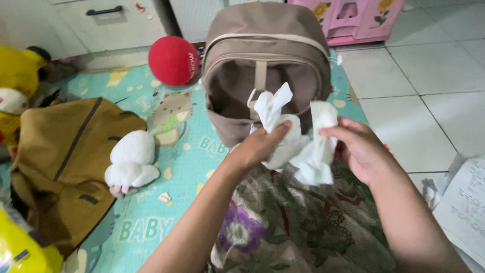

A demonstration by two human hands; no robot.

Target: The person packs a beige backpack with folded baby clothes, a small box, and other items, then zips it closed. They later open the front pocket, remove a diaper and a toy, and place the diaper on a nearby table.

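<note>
Head view, looking down over the lap. Left hand (260, 146) has its fingers closed on a white crumpled cloth (295, 139), thumb pressed on top of the bunched middle; one loose end of the cloth sticks up above the thumb. Right hand (361, 151) pinches the other end of the same cloth between thumb and forefinger, remaining fingers curled behind it; that end stands upright as a flat strip. The cloth spans the gap between both hands and sags below them, held in the air just in front of the open mouth of a taupe backpack (268, 55). The backpack stands upright on a teal play mat (172, 177) printed with cartoon cats and letters; its main zip is open and the interior is dark, with a strap loop visible inside. Below the hands, a floral-patterned skirt (298, 222) covers the lap. Left of the backpack, well apart from the hands, a white plush toy (131, 162) lies on a mustard-brown bag (65, 156). A red ball (173, 59) sits on the mat beside the backpack's upper left. A yellow plush toy (17, 81) is at the far left edge. White floor tiles (404, 76) lie to the right, with a pink toy cabinet (353, 17) at the top and handwritten paper sheets (465, 202) at the lower right.
</note>
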